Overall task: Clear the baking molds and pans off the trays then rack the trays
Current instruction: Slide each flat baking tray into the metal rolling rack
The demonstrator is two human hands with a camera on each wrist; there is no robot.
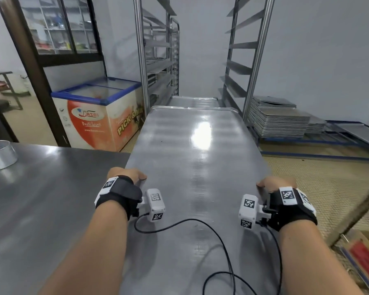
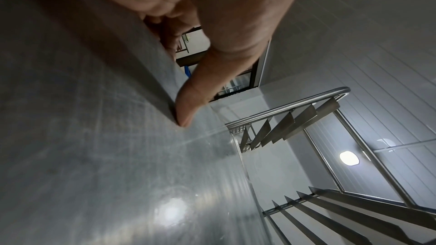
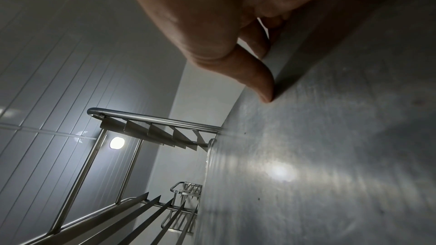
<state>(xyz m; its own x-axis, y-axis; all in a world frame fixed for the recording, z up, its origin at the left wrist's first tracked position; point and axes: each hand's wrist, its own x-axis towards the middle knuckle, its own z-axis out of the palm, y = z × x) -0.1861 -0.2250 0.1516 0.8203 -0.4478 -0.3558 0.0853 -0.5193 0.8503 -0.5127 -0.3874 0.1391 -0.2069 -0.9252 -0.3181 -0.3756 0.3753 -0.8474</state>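
A large bare metal tray [image 1: 196, 158] is held level in front of me, its far end pointing at the steel rack [image 1: 251, 60]. My left hand [image 1: 127, 174] grips the tray's left edge, thumb on top, fingers curled underneath; the left wrist view shows that thumb [image 2: 188, 107] pressed on the tray [image 2: 106, 146]. My right hand [image 1: 275, 184] grips the right edge the same way, its thumb [image 3: 261, 83] on the tray [image 3: 330, 156]. Another tray [image 1: 192, 101] sits in the rack just beyond and below the held one. A round metal pan [image 1: 0, 154] stands on the table at far left.
A steel table [image 1: 41, 199] lies to my left. A chest freezer [image 1: 98, 111] stands left of the rack. A stack of trays [image 1: 279, 120] lies on a low blue frame at right. Rack runners [image 2: 330, 217] appear in both wrist views. A cardboard box [image 1: 364, 252] sits at lower right.
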